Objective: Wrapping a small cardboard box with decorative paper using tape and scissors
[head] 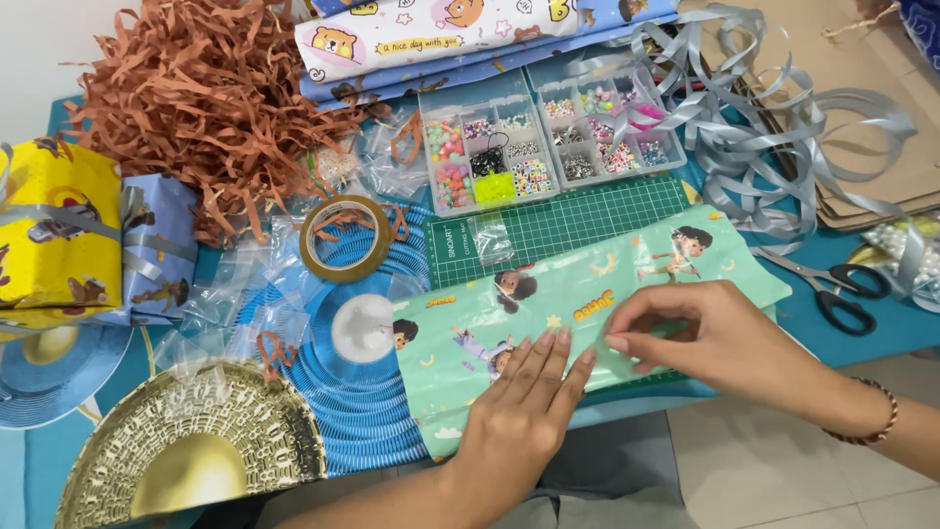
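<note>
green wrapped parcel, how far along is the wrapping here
Done: the green wrapped parcel is already covered in paper. In hand: the left hand presses it flat while the right hand works its edge. Left: it carries no ribbon; the grey ribbon lies loose behind it.

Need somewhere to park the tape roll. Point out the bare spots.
Free: green cutting mat between bead boxes and green package; blue table below scissors. Crowded: left side, with paper shreds, plastic bags and fans.

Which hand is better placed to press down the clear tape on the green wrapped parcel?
Right hand: its fingertips already pinch the clear tape. The left hand lies flat, steadying the green wrapped parcel.
</note>
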